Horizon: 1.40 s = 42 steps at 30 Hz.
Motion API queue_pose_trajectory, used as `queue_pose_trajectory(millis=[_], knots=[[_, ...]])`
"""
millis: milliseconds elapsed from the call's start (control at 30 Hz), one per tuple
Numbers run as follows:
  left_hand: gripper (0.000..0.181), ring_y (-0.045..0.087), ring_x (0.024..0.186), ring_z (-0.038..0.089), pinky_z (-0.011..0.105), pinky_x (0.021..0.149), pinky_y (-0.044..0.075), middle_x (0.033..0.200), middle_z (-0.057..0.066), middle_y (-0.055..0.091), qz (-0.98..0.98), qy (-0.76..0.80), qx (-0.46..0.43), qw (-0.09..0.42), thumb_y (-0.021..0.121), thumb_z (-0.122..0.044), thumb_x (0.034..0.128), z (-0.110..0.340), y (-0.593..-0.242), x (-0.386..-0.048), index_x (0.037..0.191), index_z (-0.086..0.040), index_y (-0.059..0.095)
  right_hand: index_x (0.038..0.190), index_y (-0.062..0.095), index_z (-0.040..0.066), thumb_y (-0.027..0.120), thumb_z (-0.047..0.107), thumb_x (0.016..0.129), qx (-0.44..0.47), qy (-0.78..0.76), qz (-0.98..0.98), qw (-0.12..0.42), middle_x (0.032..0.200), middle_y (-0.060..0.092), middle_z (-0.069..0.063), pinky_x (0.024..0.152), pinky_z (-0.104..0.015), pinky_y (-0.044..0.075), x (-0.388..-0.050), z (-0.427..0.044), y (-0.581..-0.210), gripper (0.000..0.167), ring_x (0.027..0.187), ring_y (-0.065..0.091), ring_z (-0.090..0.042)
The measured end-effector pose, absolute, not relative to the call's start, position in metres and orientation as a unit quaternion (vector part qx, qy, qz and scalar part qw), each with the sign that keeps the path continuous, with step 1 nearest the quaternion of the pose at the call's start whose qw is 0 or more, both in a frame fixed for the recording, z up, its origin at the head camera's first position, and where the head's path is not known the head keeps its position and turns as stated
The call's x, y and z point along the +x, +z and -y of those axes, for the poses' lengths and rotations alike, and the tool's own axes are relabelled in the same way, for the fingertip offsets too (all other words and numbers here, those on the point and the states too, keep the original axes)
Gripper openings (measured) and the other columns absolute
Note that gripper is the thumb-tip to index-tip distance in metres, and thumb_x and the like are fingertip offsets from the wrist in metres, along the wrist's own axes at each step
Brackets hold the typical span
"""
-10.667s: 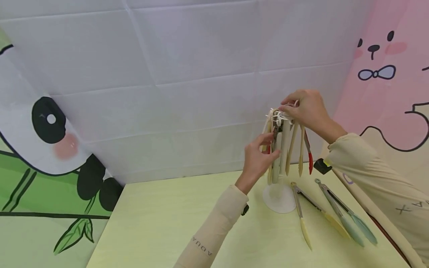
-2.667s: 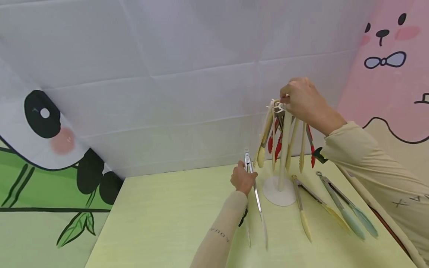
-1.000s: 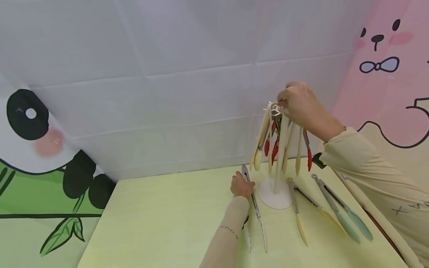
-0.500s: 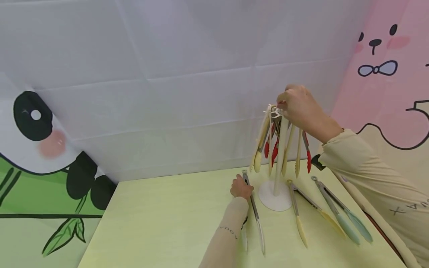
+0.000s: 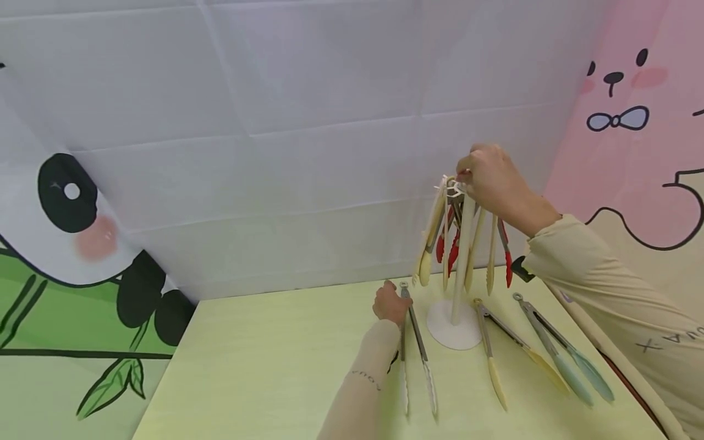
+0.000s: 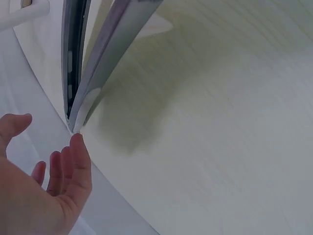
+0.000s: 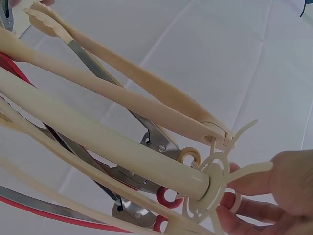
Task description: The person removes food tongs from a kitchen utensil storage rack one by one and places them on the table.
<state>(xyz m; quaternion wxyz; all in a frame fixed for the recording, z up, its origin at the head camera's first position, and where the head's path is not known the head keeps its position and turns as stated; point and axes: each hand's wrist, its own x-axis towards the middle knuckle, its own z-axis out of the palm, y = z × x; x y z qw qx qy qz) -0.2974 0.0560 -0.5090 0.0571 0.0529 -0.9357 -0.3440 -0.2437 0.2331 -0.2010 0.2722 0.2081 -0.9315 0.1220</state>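
Note:
My left hand (image 5: 392, 304) is beside the hinge end of the silver tongs with whitish tips (image 5: 419, 342), which lie spread on the table left of the stand. In the left wrist view its thumb and fingers are apart, one fingertip very near or touching the tongs (image 6: 105, 54). My right hand (image 5: 495, 186) holds the top of a white hanging stand (image 5: 464, 244). In the right wrist view the fingers curl round the hook ring (image 7: 215, 181). From its hooks hang several tongs, cream (image 5: 426, 266) and red-tipped (image 5: 508, 269); the right hand hides some hooks.
Right of the stand's round base (image 5: 453, 330), yellow-tipped tongs (image 5: 514, 336) and green-tipped tongs (image 5: 561, 342) lie spread on the pale yellow table (image 5: 275, 354). A white cloth wall (image 5: 302, 183) rises behind; the table's right edge runs under my right sleeve (image 5: 599, 275).
Earlier my left hand was among the hanging tongs, then held the silver tongs beside the stand. It has lowered them onto the table and let go. My right hand stays at the stand's top.

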Motion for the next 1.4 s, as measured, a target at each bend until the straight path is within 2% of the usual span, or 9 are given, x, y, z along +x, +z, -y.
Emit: queue_pose_trajectory(millis=[167,500,733,900,1033,1200,1400], knots=[[0.040,0.061,0.081,0.028,0.045,0.069,0.049,0.096,0.011,0.064,0.925,-0.372,0.042,0.060,0.076,-0.024,0.0737,-0.047,-0.497,-0.298,0.107,-0.007,0.060,0.086,0.071,-0.008,0.064,-0.006,0.083,0.206,0.123,0.932,0.271,0.078,0.061,-0.019,0.082,-0.052,0.039,-0.244,-0.233,-0.202,0.008,0.076,0.052,-0.033],[0.039,0.061,0.082,0.023,0.042,0.070,0.049,0.094,0.007,0.063,0.896,-0.436,0.018,0.075,0.077,-0.022,0.0745,-0.036,-0.481,-0.305,0.108,-0.011,0.061,0.085,0.070,-0.008,0.063,-0.006,0.083,0.199,0.126,0.935,0.265,0.079,0.061,-0.019,0.081,-0.051,0.039,-0.242,-0.231,-0.201,0.008,0.076,0.052,-0.035],[0.035,0.056,0.072,0.018,0.034,0.061,0.045,0.092,0.005,0.060,0.853,-0.513,-0.023,0.095,0.072,-0.018,0.0775,-0.033,-0.460,-0.306,0.110,-0.013,0.061,0.084,0.070,-0.008,0.062,-0.005,0.084,0.203,0.120,0.934,0.268,0.078,0.061,-0.020,0.082,-0.052,0.039,-0.240,-0.229,-0.198,0.008,0.076,0.052,-0.035],[0.031,0.057,0.080,0.018,0.032,0.066,0.048,0.094,0.003,0.061,0.819,-0.555,-0.065,0.131,0.069,-0.014,0.0807,-0.032,-0.443,-0.307,0.110,-0.012,0.061,0.083,0.070,-0.009,0.063,-0.005,0.084,0.201,0.121,0.933,0.273,0.078,0.061,-0.021,0.079,-0.051,0.040,-0.240,-0.228,-0.198,0.008,0.076,0.053,-0.036],[0.030,0.057,0.081,0.017,0.031,0.069,0.049,0.094,0.003,0.062,0.797,-0.578,-0.089,0.155,0.068,-0.012,0.0810,-0.032,-0.428,-0.307,0.110,-0.013,0.062,0.083,0.070,-0.009,0.063,-0.005,0.084,0.197,0.124,0.933,0.274,0.079,0.062,-0.022,0.080,-0.051,0.040,-0.240,-0.228,-0.198,0.008,0.078,0.053,-0.037],[0.032,0.058,0.082,0.017,0.030,0.069,0.049,0.095,0.002,0.063,0.779,-0.593,-0.109,0.173,0.070,-0.014,0.0807,-0.034,-0.410,-0.307,0.111,-0.013,0.062,0.082,0.070,-0.009,0.063,-0.005,0.084,0.190,0.130,0.932,0.279,0.079,0.062,-0.022,0.077,-0.051,0.041,-0.241,-0.227,-0.198,0.008,0.078,0.053,-0.038],[0.033,0.059,0.086,0.022,0.031,0.069,0.049,0.096,0.002,0.063,0.757,-0.616,-0.117,0.183,0.072,-0.015,0.0797,-0.032,-0.395,-0.306,0.111,-0.014,0.062,0.083,0.069,-0.010,0.062,-0.005,0.085,0.185,0.135,0.934,0.276,0.080,0.061,-0.022,0.078,-0.051,0.042,-0.242,-0.226,-0.199,0.009,0.079,0.053,-0.038]])
